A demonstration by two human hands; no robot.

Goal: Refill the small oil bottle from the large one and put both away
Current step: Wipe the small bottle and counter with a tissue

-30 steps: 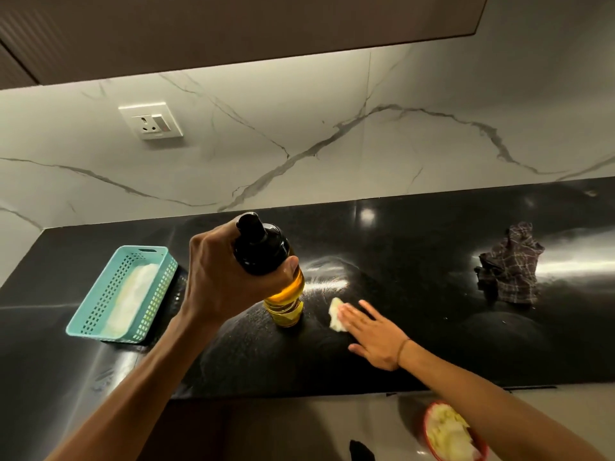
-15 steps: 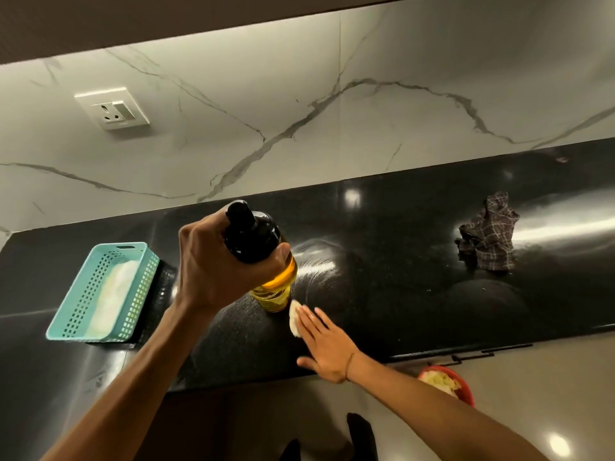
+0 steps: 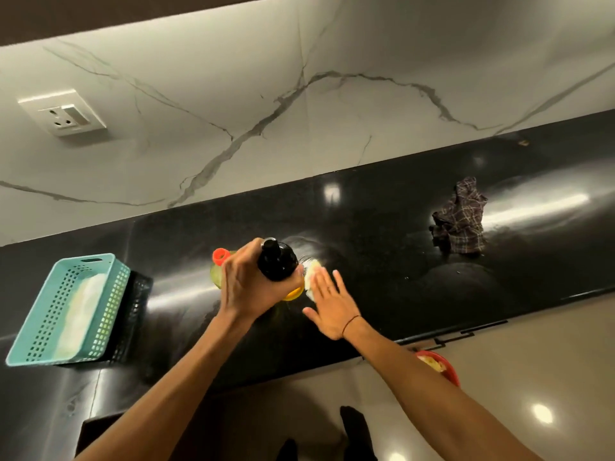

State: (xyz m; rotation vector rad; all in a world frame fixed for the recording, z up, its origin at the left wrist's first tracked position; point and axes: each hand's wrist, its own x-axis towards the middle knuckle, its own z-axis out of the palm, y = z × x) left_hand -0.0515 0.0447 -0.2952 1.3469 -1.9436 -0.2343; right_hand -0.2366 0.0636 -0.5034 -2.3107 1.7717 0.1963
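My left hand [image 3: 248,287] grips the small oil bottle [image 3: 279,263], which has a black cap and neck and amber oil showing below my fingers. It is held just above the black counter [image 3: 382,247]. Behind my left hand stands the large oil bottle [image 3: 220,261]; only its red cap and a bit of its pale body show. My right hand [image 3: 329,306] lies flat with straight fingers on a small white tissue [image 3: 311,277], pressing it onto the counter just right of the small bottle.
A teal basket [image 3: 71,311] with a white cloth inside sits on a black basket at the left. A crumpled plaid cloth [image 3: 461,224] lies at the far right. A red bowl [image 3: 439,364] sits on the floor below the counter edge. A wall socket [image 3: 65,114] is at the upper left.
The view has tilted down and shifted, and the large bottle's red cap now shows behind my left hand. My right hand has slid the tissue closer to the small bottle.
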